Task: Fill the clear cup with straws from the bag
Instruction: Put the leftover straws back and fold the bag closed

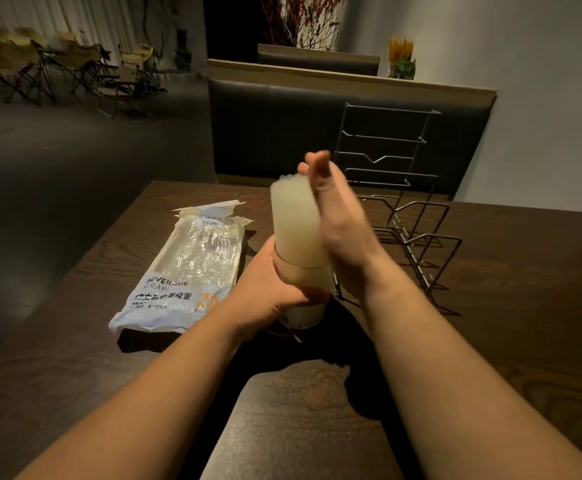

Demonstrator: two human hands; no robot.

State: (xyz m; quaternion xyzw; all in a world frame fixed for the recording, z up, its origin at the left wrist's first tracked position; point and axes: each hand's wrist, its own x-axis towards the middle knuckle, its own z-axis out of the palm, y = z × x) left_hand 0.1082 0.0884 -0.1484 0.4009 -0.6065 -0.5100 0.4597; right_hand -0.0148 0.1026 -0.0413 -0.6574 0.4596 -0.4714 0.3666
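Observation:
A clear cup (305,311) stands on the dark wooden table (75,341) at the centre, packed with a thick bundle of pale wrapped straws (293,223) that rise well above its rim. My left hand (268,292) is wrapped around the cup's left side. My right hand (338,216) lies flat against the right side of the straw bundle, fingers stretched up past the straw tips. The straw bag (185,268), white and clear plastic with printed lettering, lies flat on the table to the left, its far end torn open.
A dark wire rack (410,216) stands just right of and behind the cup. A padded bench back (282,126) runs along the table's far side. Folding chairs (75,64) sit at the far left of the room.

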